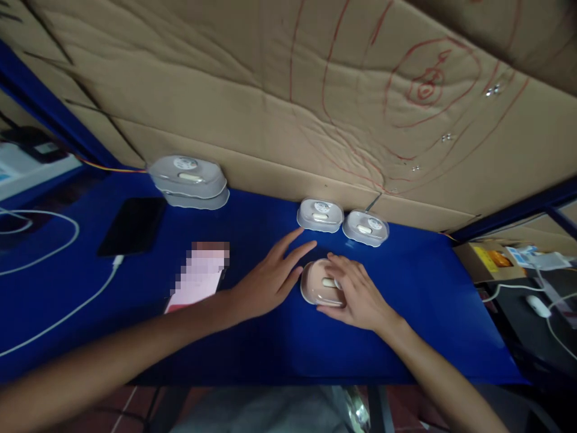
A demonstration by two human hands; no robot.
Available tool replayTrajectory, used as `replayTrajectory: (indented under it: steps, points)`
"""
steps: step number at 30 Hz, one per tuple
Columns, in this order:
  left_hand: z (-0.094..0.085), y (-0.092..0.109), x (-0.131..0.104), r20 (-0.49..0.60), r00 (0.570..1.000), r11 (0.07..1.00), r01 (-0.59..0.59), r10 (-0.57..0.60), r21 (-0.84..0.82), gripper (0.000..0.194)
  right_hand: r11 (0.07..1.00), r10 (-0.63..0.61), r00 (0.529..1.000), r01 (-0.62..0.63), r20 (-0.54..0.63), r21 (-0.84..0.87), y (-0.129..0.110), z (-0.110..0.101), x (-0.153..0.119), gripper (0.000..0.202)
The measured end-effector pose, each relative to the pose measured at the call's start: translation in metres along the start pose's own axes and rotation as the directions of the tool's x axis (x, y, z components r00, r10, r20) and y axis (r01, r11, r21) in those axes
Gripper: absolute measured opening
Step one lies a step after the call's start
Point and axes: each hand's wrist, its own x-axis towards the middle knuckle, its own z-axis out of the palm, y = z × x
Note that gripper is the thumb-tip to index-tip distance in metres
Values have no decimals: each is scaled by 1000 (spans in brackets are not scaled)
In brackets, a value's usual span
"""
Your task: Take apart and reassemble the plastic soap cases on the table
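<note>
My right hand (pixel 356 294) rests on a small pinkish oval case (pixel 321 282) lying near the middle of the blue worktop (pixel 428 313), fingers curved loosely over its right half and touching the pale latch on top; it covers the case rather than gripping it. My left hand (pixel 270 279) lies flat and open just beside the case's left edge, fingers spread and pointing toward the back edge. The case looks closed, though the dim light makes that hard to confirm, so I judge the handling has barely begun. Toward the back edge, against a cardboard wall (pixel 288 108), two grey cases (pixel 342 221) sit side by side, untouched. Further along the back edge to my left, more grey cases (pixel 188 180) are stacked. A dark phone (pixel 133 225) with a white cable (pixel 67 313) lies near the left end.
</note>
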Motion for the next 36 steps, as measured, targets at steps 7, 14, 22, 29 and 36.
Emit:
replayTrajectory:
  steps: [7, 14, 22, 29, 36]
  points:
    - [-8, -39, 92, 196, 977, 782, -189, 87, 594, 60, 943, 184, 982, -165, 39, -289, 54, -27, -54, 68]
    - [-23, -25, 69, 233, 970, 691, -218, 73, 689, 43, 742, 487, 799, -591, -353, -317, 155, -37, -131, 60]
    - [-25, -7, -2, 235, 972, 750, -169, 19, 639, 56, 737, 574, 761, -641, -303, -215, 172, -15, -53, 61]
    - [-19, -24, -11, 235, 965, 865, -19, -115, 502, 68, 952, 301, 947, -305, -109, -19, 58, 1, 15, 73]
    - [-11, -22, -18, 205, 974, 914, 9, -100, 406, 102, 943, -41, 999, 46, -23, 331, -7, 15, 16, 69]
